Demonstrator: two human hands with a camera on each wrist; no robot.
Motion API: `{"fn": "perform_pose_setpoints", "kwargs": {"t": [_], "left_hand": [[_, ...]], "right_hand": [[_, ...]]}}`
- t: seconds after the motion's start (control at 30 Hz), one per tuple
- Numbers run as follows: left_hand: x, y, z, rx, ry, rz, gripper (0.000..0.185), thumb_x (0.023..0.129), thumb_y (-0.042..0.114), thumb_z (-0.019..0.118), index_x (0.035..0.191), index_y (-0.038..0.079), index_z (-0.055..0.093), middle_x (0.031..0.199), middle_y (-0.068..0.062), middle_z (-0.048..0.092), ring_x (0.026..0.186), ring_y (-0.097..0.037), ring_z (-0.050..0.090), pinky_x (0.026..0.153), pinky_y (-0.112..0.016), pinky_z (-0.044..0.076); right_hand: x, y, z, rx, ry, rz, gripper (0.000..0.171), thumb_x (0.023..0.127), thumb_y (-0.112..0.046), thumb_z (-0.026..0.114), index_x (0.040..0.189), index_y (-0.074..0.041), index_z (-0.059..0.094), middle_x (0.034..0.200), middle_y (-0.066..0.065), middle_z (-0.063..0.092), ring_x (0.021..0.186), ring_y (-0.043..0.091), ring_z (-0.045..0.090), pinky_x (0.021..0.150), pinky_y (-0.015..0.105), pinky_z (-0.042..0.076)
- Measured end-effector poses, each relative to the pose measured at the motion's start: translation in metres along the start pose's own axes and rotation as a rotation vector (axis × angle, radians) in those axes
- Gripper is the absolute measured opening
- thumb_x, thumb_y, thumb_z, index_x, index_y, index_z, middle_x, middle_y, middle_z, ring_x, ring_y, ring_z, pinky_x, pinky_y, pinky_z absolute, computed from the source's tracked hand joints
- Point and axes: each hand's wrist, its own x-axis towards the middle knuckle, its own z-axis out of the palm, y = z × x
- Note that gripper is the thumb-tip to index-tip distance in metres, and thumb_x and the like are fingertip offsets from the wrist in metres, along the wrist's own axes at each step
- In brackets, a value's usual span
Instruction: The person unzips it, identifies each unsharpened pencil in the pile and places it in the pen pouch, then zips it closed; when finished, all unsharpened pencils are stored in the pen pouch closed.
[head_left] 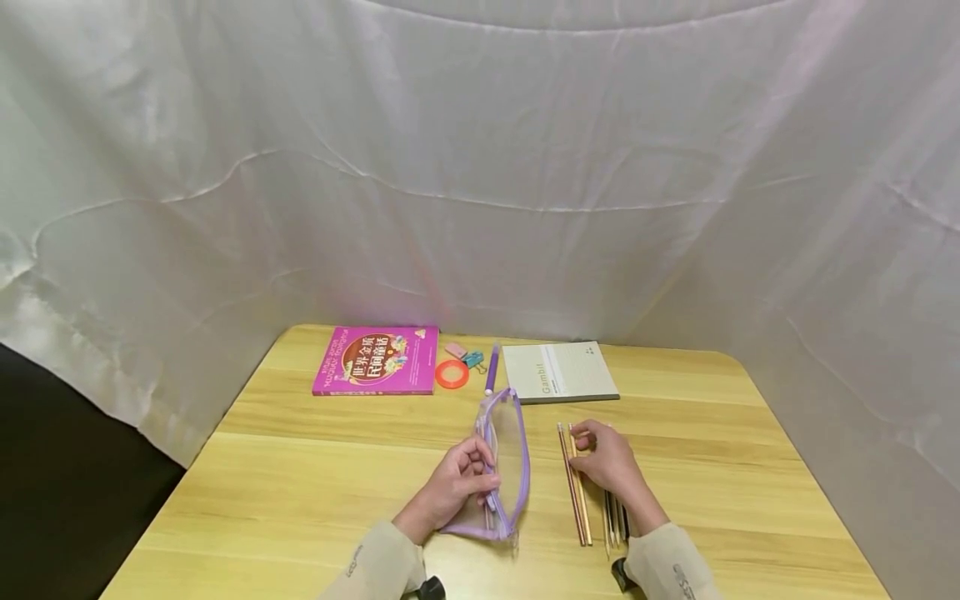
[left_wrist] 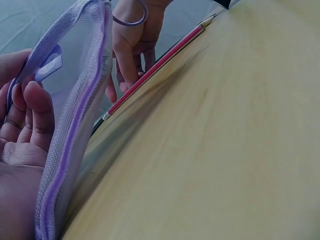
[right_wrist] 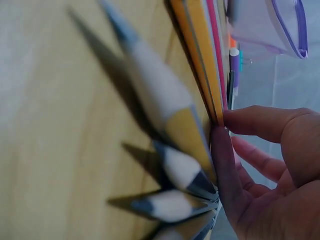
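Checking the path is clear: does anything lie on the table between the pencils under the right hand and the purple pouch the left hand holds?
Nothing visible does. Only bare table separates the pencils at the right hand from the pouch gripped by the left hand.

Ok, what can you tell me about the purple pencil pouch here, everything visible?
The pouch is clear, see-through mesh or plastic edged with a lilac zipper band. It lies on the wooden table, long axis running away from the person, between the left hand and the pencils. Its mouth looks open, held up by the left hand, whose fingers grip the near edge. Whether anything is inside cannot be told.
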Motion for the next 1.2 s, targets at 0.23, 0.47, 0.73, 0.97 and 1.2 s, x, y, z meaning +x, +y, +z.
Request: {"fn": "perform_pose_setpoints", "kwargs": {"t": [0.23,0.47,0.73,0.97,1.2], "left_hand": [[-0.002,0.002,0.002,0.026,0.032,-0.056,0.039,0.092,-0.002,0.067,0.106,-0.022,0.037,0.084,0.008,0.063,0.065,-0.002,0.056,0.055,-0.014,0.049],[-0.002,0.0,0.002,0.008,0.017,-0.021,0.034,0.092,-0.005,0.064,0.104,-0.021,0.037,0.084,0.006,0.063,0.065,-0.002,0.056,0.055,-0.012,0.048],[-0.002,0.0,0.001,0.012,0.022,-0.032,0.034,0.092,-0.005,0.064,0.105,-0.021,0.037,0.084,0.007,0.063,0.065,-0.002,0.056,0.055,-0.013,0.048],[-0.002,0.0,0.001,0.001,0.008,-0.009,0.032,0.092,-0.007,0.063,0.104,-0.021,0.037,0.085,0.007,0.064,0.065,-0.002,0.056,0.055,-0.012,0.048],[0.0,0.001,0.001,0.0,0.003,0.003,0.031,0.092,-0.007,0.063,0.104,-0.021,0.037,0.085,0.006,0.064,0.065,-0.001,0.056,0.055,-0.012,0.048]], "right_hand": [[0.0,-0.001,0.002,-0.019,0.006,-0.014,0.047,0.074,-0.001,0.083,0.119,-0.002,0.069,0.089,0.005,0.066,0.083,0.02,0.057,0.077,0.035,0.049],[0.001,-0.004,0.001,0.007,0.009,0.007,0.048,0.072,0.002,0.078,0.119,-0.003,0.068,0.082,0.004,0.063,0.073,0.017,0.054,0.067,0.028,0.047],[0.002,-0.005,0.0,0.036,-0.005,0.022,0.049,0.074,0.002,0.078,0.122,0.0,0.066,0.079,0.005,0.065,0.057,0.015,0.058,0.052,0.027,0.05],[0.005,-0.006,-0.007,0.112,-0.022,0.064,0.048,0.079,0.0,0.073,0.126,0.0,0.064,0.083,0.009,0.068,0.056,0.017,0.062,0.05,0.028,0.051],[0.004,-0.012,-0.016,0.29,-0.011,0.083,0.049,0.086,0.001,0.067,0.134,-0.001,0.058,0.093,0.013,0.068,0.067,0.019,0.065,0.058,0.033,0.06]]}}
